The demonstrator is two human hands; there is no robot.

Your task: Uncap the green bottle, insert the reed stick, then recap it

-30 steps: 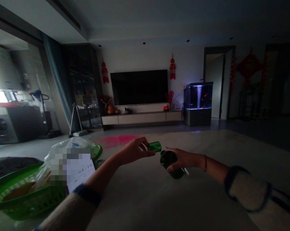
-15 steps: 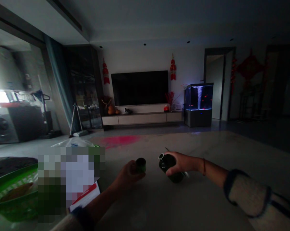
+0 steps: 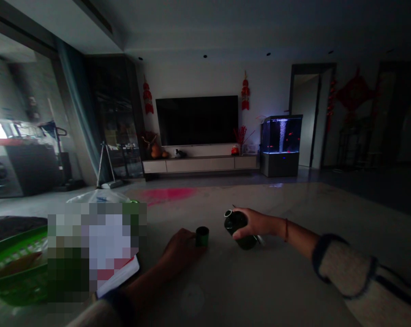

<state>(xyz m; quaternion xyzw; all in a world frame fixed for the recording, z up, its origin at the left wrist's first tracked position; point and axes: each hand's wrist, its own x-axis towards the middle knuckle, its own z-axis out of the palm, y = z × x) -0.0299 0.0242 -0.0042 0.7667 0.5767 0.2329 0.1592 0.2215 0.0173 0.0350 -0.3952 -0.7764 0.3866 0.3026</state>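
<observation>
My left hand (image 3: 183, 247) is closed on a small dark green cup (image 3: 202, 237), low over the table. The cup stands upright with its round opening facing up. To its right, my right hand (image 3: 255, 224) grips a dark green bottle (image 3: 238, 222) round the body. The bottle leans to the left, and its pale-rimmed mouth shows no cap. A gap separates the bottle's mouth from the cup. Dim light hides what either one contains.
A green plastic basket (image 3: 17, 290) sits at the left of the table (image 3: 226, 290), beside a blurred-out patch and a clear plastic bag (image 3: 99, 196). Pink colour (image 3: 167, 194) marks the table's far side. Beyond are a television (image 3: 197, 120) and a lit fish tank (image 3: 282, 136).
My left hand and the cup have shifted slightly right and down, and the cup stands more upright. The bottle stays tilted in my right hand. The whole view has shifted a little.
</observation>
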